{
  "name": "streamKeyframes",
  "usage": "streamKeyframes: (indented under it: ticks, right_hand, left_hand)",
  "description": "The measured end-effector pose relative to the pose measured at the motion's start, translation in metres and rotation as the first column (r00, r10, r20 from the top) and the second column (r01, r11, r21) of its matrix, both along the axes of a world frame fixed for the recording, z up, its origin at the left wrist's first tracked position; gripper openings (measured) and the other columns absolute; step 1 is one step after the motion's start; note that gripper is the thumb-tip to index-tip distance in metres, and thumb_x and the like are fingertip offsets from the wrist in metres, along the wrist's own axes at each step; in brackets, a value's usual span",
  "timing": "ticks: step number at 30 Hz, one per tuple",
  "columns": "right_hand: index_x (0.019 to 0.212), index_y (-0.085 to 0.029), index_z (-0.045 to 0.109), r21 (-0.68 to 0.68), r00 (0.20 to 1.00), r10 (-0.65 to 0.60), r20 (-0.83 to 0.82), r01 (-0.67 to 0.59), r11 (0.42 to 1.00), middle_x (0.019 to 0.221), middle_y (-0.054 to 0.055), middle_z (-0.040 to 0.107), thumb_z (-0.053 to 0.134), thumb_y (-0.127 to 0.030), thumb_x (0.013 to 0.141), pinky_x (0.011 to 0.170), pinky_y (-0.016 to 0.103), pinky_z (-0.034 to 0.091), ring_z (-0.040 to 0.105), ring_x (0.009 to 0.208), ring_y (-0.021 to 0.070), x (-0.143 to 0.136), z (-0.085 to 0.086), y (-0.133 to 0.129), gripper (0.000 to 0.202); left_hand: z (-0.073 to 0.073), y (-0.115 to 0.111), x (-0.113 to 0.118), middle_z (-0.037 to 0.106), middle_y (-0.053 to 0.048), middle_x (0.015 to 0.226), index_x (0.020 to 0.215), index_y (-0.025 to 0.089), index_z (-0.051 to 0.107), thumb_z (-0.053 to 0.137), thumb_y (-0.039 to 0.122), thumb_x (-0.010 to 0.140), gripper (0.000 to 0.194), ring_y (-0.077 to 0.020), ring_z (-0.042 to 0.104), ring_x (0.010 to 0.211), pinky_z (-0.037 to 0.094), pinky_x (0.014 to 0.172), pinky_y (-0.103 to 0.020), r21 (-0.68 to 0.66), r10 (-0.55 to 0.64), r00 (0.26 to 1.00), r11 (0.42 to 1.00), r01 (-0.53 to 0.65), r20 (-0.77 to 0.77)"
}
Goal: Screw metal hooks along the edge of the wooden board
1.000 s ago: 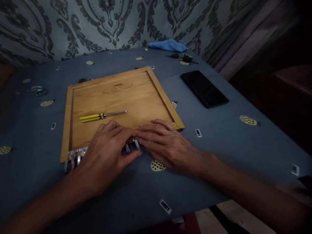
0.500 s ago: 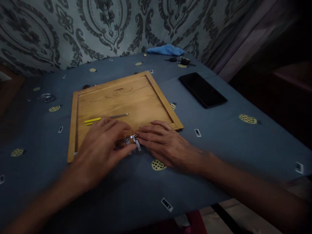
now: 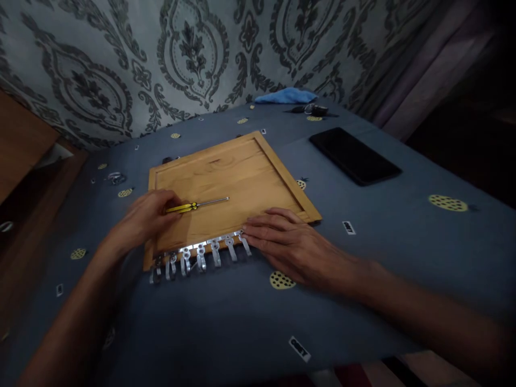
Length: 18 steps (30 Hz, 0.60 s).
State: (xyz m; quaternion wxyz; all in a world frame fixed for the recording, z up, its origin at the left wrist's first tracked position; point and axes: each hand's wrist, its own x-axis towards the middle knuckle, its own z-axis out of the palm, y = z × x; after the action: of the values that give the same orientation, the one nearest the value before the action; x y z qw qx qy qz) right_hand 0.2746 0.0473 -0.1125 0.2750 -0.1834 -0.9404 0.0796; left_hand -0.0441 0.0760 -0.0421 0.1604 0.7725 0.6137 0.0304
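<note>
Blue-covered table (image 3: 201, 328) — wooden board (image 3: 217, 174), black phone (image 3: 355, 156), blue cloth (image 3: 286, 97)

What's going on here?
A person is working at a table with both bare hands on or near a wooden panel. The left hand is at the handle end of a yellow screwdriver; whether it's firmly gripped is hard to tell. The right hand lies flat over the panel's near edge, fingertips at the right end of a row of metal hooks. A phone lies to the panel's right.
</note>
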Motion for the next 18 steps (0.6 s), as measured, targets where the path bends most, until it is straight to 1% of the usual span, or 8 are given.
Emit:
streamKeyframes:
  ticks: [4, 7, 9, 12, 14, 15, 17, 18]
  right_hand:
    - [0.133, -0.016, 0.060, -0.008, 1.000, 0.014, -0.005, -0.014, 1.000, 0.128, 0.009, 0.069, 0.046, -0.016, 0.100, 0.107, 0.047, 0.044, 0.058, 0.125, 0.0221, 0.000, -0.004, 0.001, 0.036]
    - [0.133, -0.015, 0.059, -0.005, 1.000, 0.021, -0.005, -0.021, 1.000, 0.128, 0.009, 0.070, 0.046, -0.017, 0.100, 0.107, 0.047, 0.043, 0.057, 0.126, 0.0218, 0.001, -0.005, 0.002, 0.035]
    - [0.131, -0.014, 0.060, -0.009, 1.000, 0.020, -0.006, -0.020, 1.000, 0.126, 0.009, 0.070, 0.045, -0.017, 0.101, 0.107, 0.047, 0.043, 0.057, 0.127, 0.0216, 0.001, -0.004, 0.001, 0.034]
    - [0.129, -0.014, 0.061, -0.011, 1.000, 0.027, -0.014, -0.027, 1.000, 0.126, 0.009, 0.070, 0.044, -0.019, 0.102, 0.107, 0.047, 0.043, 0.057, 0.127, 0.0219, 0.002, -0.002, 0.001, 0.033]
    - [0.129, -0.011, 0.061, -0.010, 0.999, 0.032, -0.012, -0.032, 0.999, 0.127, 0.010, 0.070, 0.044, -0.018, 0.102, 0.107, 0.047, 0.043, 0.057, 0.127, 0.0224, 0.002, 0.000, 0.001, 0.033]
    - [0.128, -0.010, 0.061, -0.011, 0.999, 0.035, -0.008, -0.035, 0.999, 0.128, 0.011, 0.069, 0.044, -0.018, 0.102, 0.108, 0.047, 0.043, 0.057, 0.128, 0.0227, 0.002, 0.000, 0.001, 0.033]
    - [0.129, -0.010, 0.061, -0.012, 0.999, 0.040, -0.002, -0.040, 0.999, 0.129, 0.011, 0.069, 0.044, -0.018, 0.102, 0.108, 0.047, 0.043, 0.057, 0.128, 0.0232, 0.002, 0.000, 0.001, 0.033]
    - [0.129, -0.011, 0.061, -0.012, 0.999, 0.040, -0.003, -0.040, 0.999, 0.129, 0.011, 0.069, 0.044, -0.018, 0.102, 0.108, 0.047, 0.043, 0.057, 0.128, 0.0233, 0.002, 0.000, 0.001, 0.033]
  left_hand:
    - [0.005, 0.001, -0.003, 0.060, 0.002, 0.068, 0.079, 0.021, 0.066, 0.062, 0.041, 0.082, 0.020, -0.0152, 0.053, 0.063, 0.036, 0.057, -0.025, -0.021, -0.016, 0.995, 1.000, 0.018, 0.097]
    - [0.014, 0.002, -0.004, 0.064, 0.002, 0.068, 0.079, 0.021, 0.069, 0.069, 0.041, 0.081, 0.021, -0.0130, 0.054, 0.060, 0.037, 0.053, -0.022, 0.028, -0.012, 0.973, 1.000, 0.006, 0.229]
    - [0.020, 0.001, -0.003, 0.067, 0.001, 0.070, 0.079, 0.020, 0.070, 0.075, 0.043, 0.077, 0.024, -0.0127, 0.057, 0.062, 0.041, 0.053, -0.021, 0.103, -0.009, 0.936, 0.994, -0.029, 0.353]
    - [0.030, -0.003, 0.008, 0.068, 0.001, 0.073, 0.081, 0.020, 0.071, 0.082, 0.040, 0.071, 0.025, -0.0115, 0.059, 0.063, 0.045, 0.054, -0.020, 0.231, -0.025, 0.844, 0.966, -0.119, 0.536]
    - [0.036, -0.009, 0.021, 0.068, 0.001, 0.072, 0.082, 0.020, 0.072, 0.085, 0.030, 0.069, 0.021, -0.0099, 0.058, 0.059, 0.045, 0.052, -0.020, 0.292, -0.051, 0.760, 0.938, -0.186, 0.648]
    - [0.039, -0.013, 0.030, 0.067, 0.001, 0.069, 0.081, 0.019, 0.073, 0.085, 0.025, 0.068, 0.018, -0.0092, 0.057, 0.056, 0.045, 0.050, -0.020, 0.324, -0.084, 0.691, 0.919, -0.225, 0.718]
    - [0.044, -0.021, 0.048, 0.068, 0.001, 0.072, 0.084, 0.018, 0.074, 0.081, 0.017, 0.072, 0.014, -0.0090, 0.058, 0.054, 0.047, 0.049, -0.022, 0.375, -0.163, 0.607, 0.895, -0.241, 0.778]
    - [0.046, -0.025, 0.058, 0.069, 0.001, 0.077, 0.085, 0.019, 0.074, 0.078, 0.015, 0.075, 0.011, -0.0092, 0.058, 0.056, 0.047, 0.050, -0.023, 0.411, -0.193, 0.597, 0.876, -0.253, 0.779]
